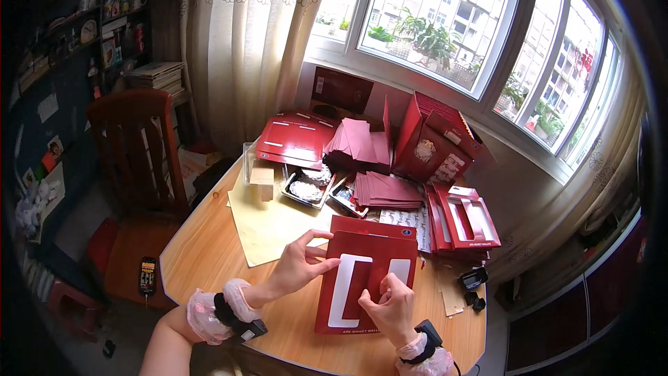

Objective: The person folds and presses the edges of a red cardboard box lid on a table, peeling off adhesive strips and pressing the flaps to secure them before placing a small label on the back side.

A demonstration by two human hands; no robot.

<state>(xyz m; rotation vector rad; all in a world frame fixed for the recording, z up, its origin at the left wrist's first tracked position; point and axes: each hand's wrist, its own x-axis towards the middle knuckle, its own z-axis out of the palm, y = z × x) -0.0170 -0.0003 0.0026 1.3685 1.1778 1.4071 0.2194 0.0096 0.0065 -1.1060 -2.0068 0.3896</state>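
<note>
A dark red cardboard sleeve (369, 244) with white window-shaped areas stands tilted up at the table's near edge, in front of me. My left hand (304, 264) grips its upper left side, thumb and fingers at the edge. Over the lower right of its front face is my right hand (391, 306), fingers curled in and thumb against the index finger. What those fingers pinch, if anything, is hidden. Both wrists wear frilly pale pink cuffs with black straps and small black devices.
Behind the sleeve lie stacks of pink-red envelopes (386, 190), trays of white-and-black pieces (306, 189) and flat red cardboard (292, 141). A large red carton (435, 139) stands by the window. More windowed red sleeves (470, 219) are piled right. A wooden chair (136, 160) is at left.
</note>
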